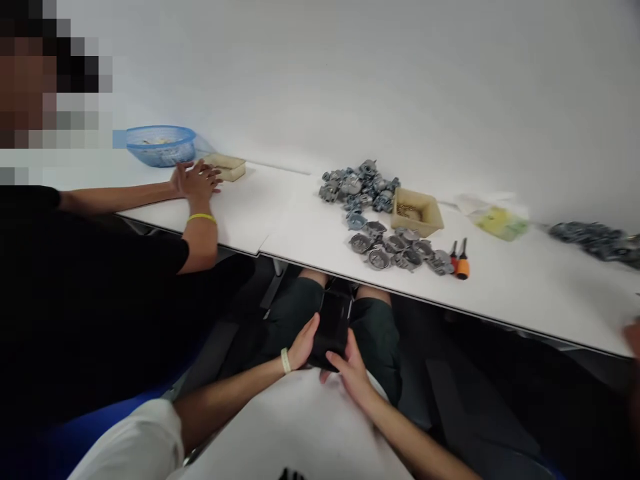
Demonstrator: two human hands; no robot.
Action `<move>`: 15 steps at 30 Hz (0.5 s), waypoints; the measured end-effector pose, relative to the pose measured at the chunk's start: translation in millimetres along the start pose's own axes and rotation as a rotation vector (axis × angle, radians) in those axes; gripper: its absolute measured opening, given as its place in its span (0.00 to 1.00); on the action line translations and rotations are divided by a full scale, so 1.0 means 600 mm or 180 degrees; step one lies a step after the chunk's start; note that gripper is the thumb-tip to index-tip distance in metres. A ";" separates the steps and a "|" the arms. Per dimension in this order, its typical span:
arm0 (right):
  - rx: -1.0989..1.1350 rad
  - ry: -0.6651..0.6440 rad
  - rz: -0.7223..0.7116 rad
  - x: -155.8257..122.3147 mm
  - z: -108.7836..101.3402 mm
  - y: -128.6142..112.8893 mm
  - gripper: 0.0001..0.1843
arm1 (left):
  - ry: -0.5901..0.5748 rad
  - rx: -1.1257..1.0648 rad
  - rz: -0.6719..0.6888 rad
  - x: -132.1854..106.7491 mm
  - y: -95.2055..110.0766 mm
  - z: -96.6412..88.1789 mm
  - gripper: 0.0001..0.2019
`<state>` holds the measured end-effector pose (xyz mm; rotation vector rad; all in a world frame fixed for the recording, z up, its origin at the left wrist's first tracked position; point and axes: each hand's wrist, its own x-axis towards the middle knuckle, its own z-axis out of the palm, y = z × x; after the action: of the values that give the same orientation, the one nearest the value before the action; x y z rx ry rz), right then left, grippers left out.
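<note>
1. Head view: left hand (pixel 303 347) and right hand (pixel 353 372) are both gripping a black phone (pixel 331 328), held below the table (pixel 525 293) edge over the lap, at about 6 o'clock in the frame.
2. Left fingers are wrapping the phone's left edge; the right thumb is lying on its lower right edge, with the other fingers curled under it. The wrist carries a pale wristband (pixel 285 361).
3. The phone is sitting between the knees, well apart from everything on the tabletop.
4. At 12 o'clock from the phone: a pile of grey metal parts (pixel 357 183), with a loose row of the same parts (pixel 400 248) trailing toward the table edge.
5. A beige tray (pixel 418 212) is sitting just right of the pile, with small brassy bits inside.
6. Two screwdrivers (pixel 461 260) are lying at the right end of the row, near the edge.
7. At 3 o'clock: a clear bag (pixel 495 219), and further right more grey parts (pixel 595 240).
8. At 10 o'clock: a co-worker's hands (pixel 196 180) are resting together on the table, next to a blue bowl (pixel 160 145) and a small beige box (pixel 227 167).
</note>
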<state>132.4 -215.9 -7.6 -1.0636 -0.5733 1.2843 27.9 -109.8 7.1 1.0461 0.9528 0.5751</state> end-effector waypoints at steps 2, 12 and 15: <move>-0.0060 -0.0053 0.0018 -0.001 0.000 -0.009 0.34 | -0.0025 0.0053 0.0013 -0.001 -0.001 0.000 0.39; 0.0090 0.0413 0.0205 0.000 -0.003 -0.017 0.31 | -0.0871 -0.0527 -0.0115 0.008 -0.034 -0.007 0.37; 0.0188 0.0534 0.0284 0.002 -0.012 -0.010 0.34 | -0.1033 -0.0715 -0.0100 0.017 -0.050 -0.006 0.35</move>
<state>141.6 -216.3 -5.5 -1.1455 -0.3628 1.2672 28.6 -112.9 -24.8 0.8875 0.6034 0.4572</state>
